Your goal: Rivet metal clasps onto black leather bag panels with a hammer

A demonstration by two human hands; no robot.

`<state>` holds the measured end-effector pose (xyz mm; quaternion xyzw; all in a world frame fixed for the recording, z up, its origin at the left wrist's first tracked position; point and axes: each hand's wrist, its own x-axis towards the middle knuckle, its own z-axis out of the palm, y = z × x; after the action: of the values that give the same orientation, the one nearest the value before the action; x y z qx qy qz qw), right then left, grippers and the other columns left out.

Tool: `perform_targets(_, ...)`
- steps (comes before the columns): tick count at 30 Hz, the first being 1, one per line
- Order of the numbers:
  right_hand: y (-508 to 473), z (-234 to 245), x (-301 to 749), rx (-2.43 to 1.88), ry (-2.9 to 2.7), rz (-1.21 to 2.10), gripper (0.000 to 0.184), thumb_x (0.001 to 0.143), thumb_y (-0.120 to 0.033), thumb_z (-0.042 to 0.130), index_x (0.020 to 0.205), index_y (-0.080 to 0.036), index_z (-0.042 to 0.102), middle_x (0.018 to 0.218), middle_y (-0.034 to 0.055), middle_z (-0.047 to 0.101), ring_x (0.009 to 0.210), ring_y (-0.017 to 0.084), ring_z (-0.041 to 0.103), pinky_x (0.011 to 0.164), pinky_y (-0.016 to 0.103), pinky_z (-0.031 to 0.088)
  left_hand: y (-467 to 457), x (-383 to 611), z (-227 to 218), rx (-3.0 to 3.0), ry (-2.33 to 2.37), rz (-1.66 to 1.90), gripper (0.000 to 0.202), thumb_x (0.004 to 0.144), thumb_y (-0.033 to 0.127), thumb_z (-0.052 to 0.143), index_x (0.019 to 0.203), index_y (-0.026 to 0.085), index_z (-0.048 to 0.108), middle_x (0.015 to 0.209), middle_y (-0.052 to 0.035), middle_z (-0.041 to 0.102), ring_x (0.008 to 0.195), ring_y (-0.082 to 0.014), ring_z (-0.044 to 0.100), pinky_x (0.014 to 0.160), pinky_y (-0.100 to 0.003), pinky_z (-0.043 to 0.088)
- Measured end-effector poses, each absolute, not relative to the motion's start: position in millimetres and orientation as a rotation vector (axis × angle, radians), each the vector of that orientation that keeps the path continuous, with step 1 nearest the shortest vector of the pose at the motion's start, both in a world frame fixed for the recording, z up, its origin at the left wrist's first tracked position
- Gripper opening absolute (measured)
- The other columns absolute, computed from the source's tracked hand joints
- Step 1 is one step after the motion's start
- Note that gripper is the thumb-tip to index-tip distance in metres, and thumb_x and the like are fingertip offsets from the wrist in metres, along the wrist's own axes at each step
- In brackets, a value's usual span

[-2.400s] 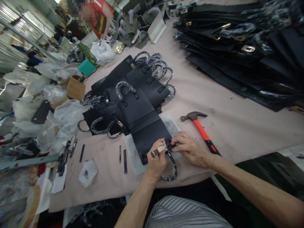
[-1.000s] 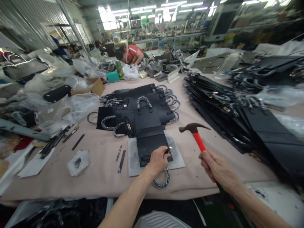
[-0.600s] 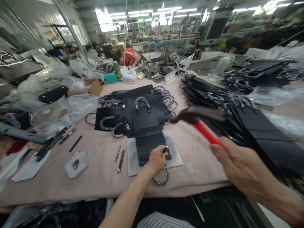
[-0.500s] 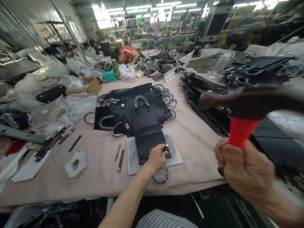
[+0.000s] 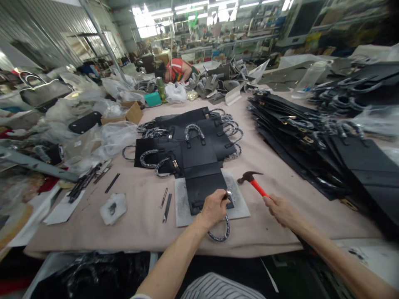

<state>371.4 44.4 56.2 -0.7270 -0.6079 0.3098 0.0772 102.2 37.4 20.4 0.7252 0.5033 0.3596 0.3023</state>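
Note:
My left hand point(image 5: 214, 206) is closed around a short metal punch point(image 5: 228, 193), whose shiny top end sticks up above my fingers. It stands over the lower right corner of a black bag panel point(image 5: 205, 182), which lies on a grey-white slab point(image 5: 238, 189). Below that hand, a plastic-wrapped handle point(image 5: 227, 232) loops off the slab's front edge. In my right hand point(image 5: 277, 207) is a claw hammer point(image 5: 256, 185) with a red handle. The hammer's head is low, to the right of the punch and apart from it. My fingers hide the punch's lower end.
More black bag panels point(image 5: 162, 145) with wrapped handles spread beyond the slab. A tall pile of panels point(image 5: 286, 137) stands on the right. Left of the slab lie a metal rod point(image 5: 164, 198), a flat dark strip point(image 5: 167, 208) and a whitish block point(image 5: 113, 209). A co-worker point(image 5: 179, 69) bends over at the back.
The hammer has come down from close in front of the camera at upper right to low beside the slab. My left hand still holds the punch at the same corner. The view has shifted slightly.

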Motion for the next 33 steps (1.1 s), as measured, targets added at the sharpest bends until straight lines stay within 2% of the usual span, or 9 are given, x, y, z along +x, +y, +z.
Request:
perform_targets(4,51,33,347,-1.815,-2.144,0.323,0.038,0.097,-0.041,0.043,0.114,-0.013,0.061,0.115,0.0224,0.065,0.101,0.034,0.064,0.085,0.049,0.053,36,102,22,1.92,1.332,1.001,0.01,0.09,0.011,0.066,0.093,0.02,0.062,0.097,-0.0045,0.068,0.091,-0.0205,0.066,0.085,-0.03,0.055)
perform_targets(7,48,23,310,-1.381,-2.243,0.316,0.044,0.097,-0.033,0.048,0.136,-0.013,0.053,0.139,0.0213,0.057,0.129,0.033,0.053,0.105,0.052,0.046,35,103,21,1.918,1.301,1.012,0.008,0.092,0.013,0.064,0.097,0.02,0.064,0.101,-0.0054,0.069,0.096,-0.0213,0.067,0.091,-0.032,0.056)
perform_targets(12,35,-1,269,-1.26,-2.306,0.32,0.052,0.097,-0.024,0.046,0.148,-0.014,0.045,0.141,0.0189,0.057,0.13,0.033,0.051,0.109,0.057,0.041,42,105,18,1.613,1.311,1.102,0.008,0.094,0.018,0.06,0.095,0.019,0.068,0.098,-0.0052,0.073,0.094,-0.0208,0.07,0.093,-0.034,0.057)
perform_targets(15,32,-8,269,-1.328,-2.341,0.328,0.052,0.099,-0.022,0.046,0.15,-0.015,0.044,0.143,0.0166,0.056,0.132,0.032,0.049,0.112,0.057,0.036,55,94,25,1.116,1.343,1.28,0.03,0.099,0.045,0.057,0.096,0.017,0.066,0.096,-0.0079,0.074,0.086,-0.021,0.073,0.08,-0.034,0.061)
perform_targets(18,33,-8,273,-1.317,-2.367,0.339,0.049,0.099,-0.021,0.046,0.148,-0.019,0.048,0.144,0.0139,0.055,0.133,0.031,0.048,0.114,0.057,0.034,71,57,39,0.893,1.359,1.369,0.052,0.089,0.065,0.064,0.097,0.014,0.063,0.099,-0.0102,0.072,0.086,-0.0221,0.075,0.076,-0.034,0.062)
perform_targets(22,34,-8,273,-1.31,-2.35,0.312,0.047,0.097,-0.02,0.049,0.143,-0.022,0.054,0.145,0.0118,0.056,0.133,0.031,0.048,0.114,0.055,0.033,74,-33,57,1.183,1.781,1.158,0.045,0.086,0.059,0.065,0.089,0.014,0.067,0.087,-0.0082,0.073,0.08,-0.0228,0.072,0.075,-0.032,0.059)
perform_targets(25,34,-8,271,-1.305,-2.342,0.304,0.048,0.096,-0.019,0.049,0.144,-0.022,0.054,0.144,0.0111,0.057,0.132,0.031,0.049,0.114,0.054,0.034,58,-101,63,1.41,2.33,0.617,0.031,0.09,0.042,0.059,0.08,0.015,0.069,0.082,-0.012,0.074,0.086,-0.0296,0.072,0.079,-0.036,0.055)
perform_targets(29,34,-10,271,-1.315,-2.34,0.291,0.048,0.096,-0.02,0.048,0.143,-0.022,0.055,0.142,0.0114,0.057,0.13,0.031,0.05,0.113,0.055,0.034,27,-149,58,1.403,2.577,-0.088,0.034,0.098,0.036,0.05,0.092,0.011,0.073,0.094,-0.0206,0.074,0.098,-0.0384,0.07,0.084,-0.043,0.053)
perform_targets(33,34,-12,272,-1.315,-2.346,0.289,0.046,0.097,-0.021,0.048,0.142,-0.023,0.056,0.143,0.0115,0.056,0.131,0.031,0.049,0.113,0.055,0.034,2,-140,48,1.659,2.606,-0.112,0.03,0.1,0.03,0.05,0.107,0.01,0.072,0.115,-0.0214,0.069,0.108,-0.0362,0.066,0.091,-0.043,0.051)
